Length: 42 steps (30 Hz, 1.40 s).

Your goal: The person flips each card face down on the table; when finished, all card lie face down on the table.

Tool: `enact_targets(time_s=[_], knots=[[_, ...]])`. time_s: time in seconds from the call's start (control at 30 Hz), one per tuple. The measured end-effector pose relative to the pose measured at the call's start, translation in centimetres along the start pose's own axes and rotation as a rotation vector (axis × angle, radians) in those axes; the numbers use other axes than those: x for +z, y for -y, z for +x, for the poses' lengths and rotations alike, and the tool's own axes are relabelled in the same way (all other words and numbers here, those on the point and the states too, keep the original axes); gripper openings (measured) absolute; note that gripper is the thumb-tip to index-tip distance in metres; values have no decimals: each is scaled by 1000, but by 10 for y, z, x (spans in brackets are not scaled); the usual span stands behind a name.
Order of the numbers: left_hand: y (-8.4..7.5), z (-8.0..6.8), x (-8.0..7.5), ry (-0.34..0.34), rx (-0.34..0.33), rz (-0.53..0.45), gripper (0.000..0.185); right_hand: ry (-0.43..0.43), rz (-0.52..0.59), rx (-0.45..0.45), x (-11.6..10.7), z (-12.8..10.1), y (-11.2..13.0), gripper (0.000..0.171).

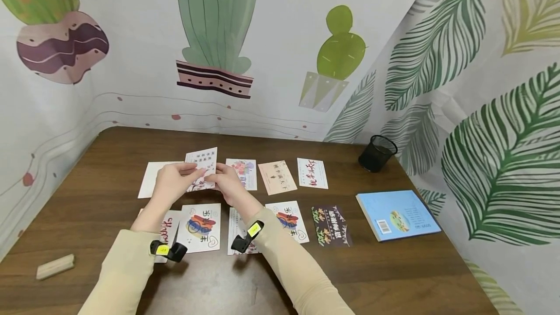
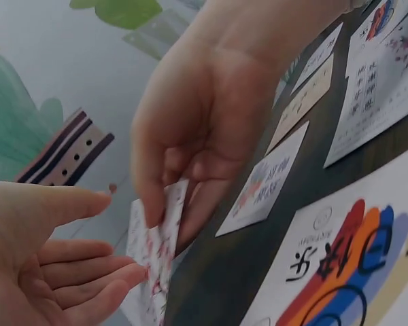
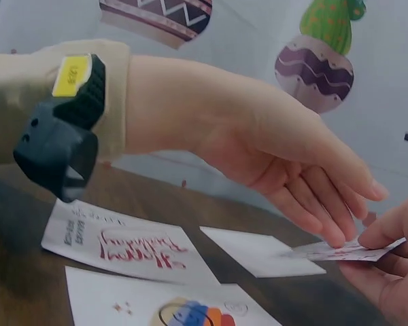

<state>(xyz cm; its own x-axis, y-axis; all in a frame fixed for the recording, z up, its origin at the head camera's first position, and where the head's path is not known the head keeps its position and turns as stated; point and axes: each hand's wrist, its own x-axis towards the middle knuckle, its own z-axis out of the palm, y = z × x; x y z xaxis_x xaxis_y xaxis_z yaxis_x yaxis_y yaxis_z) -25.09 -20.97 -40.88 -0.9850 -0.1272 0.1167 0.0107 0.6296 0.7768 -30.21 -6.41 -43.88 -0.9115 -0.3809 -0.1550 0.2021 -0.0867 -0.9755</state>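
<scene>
My right hand [image 1: 229, 183] pinches a white greeting card [image 1: 203, 159] with pink blossoms and dark writing, raised over the back row. Beside it, my left hand [image 1: 170, 183] has its fingers extended, fingertips right at the card's edge, as the left wrist view shows. Partly behind the left hand lies a blank white card [image 1: 149, 175]. To the right lie a flowered card [image 1: 247, 171], a beige card [image 1: 276, 179] and a card with red writing [image 1: 312, 174]. Nearer me are a red-lettered birthday card [image 1: 172, 227], a colour-striped card [image 1: 201, 227] and a blossom card [image 1: 235, 227] partly hidden by my right forearm.
Another striped card [image 1: 293, 222] and a dark card [image 1: 331, 227] continue the front row. A blue book [image 1: 398, 215] lies at the right, with a black mesh pen holder [image 1: 375, 157] behind it. A pale block-like piece [image 1: 55, 267] lies front left.
</scene>
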Motion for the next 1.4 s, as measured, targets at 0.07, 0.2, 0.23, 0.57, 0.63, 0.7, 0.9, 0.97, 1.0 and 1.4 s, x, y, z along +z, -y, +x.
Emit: enact_targets(time_s=[0.07,0.2,0.23,0.57,0.63,0.7,0.9,0.97,1.0,1.4], knots=[[-4,-2,0,-21,-11,2,56,5,10,-9,3,-2,2,47],[-10,-5,-3,-59,-30,8,61,24,22,-18,7,-7,6,48],[-11,-6,-4,-68,-32,6,61,33,22,-19,8,-9,7,49],[-21,-10,-12,-134,-21,-36,58,161,-70,-73,10,-20,12,57],[-22,-11,-15,-132,-12,-55,55,183,-76,-79,9,-19,13,57],[-22,-11,-18,-133,-2,-66,52,205,-81,-86,8,-19,13,55],[-23,-12,-24,-138,-7,-88,48,238,-76,-95,4,-15,11,48],[-24,-12,-26,-151,-11,-103,45,224,-68,-104,2,-12,9,44],[-24,-12,-26,-161,-14,-105,43,213,-65,-108,1,-11,8,43],[-18,-8,-26,-250,-135,-131,35,-75,-4,-36,-17,3,-2,33]])
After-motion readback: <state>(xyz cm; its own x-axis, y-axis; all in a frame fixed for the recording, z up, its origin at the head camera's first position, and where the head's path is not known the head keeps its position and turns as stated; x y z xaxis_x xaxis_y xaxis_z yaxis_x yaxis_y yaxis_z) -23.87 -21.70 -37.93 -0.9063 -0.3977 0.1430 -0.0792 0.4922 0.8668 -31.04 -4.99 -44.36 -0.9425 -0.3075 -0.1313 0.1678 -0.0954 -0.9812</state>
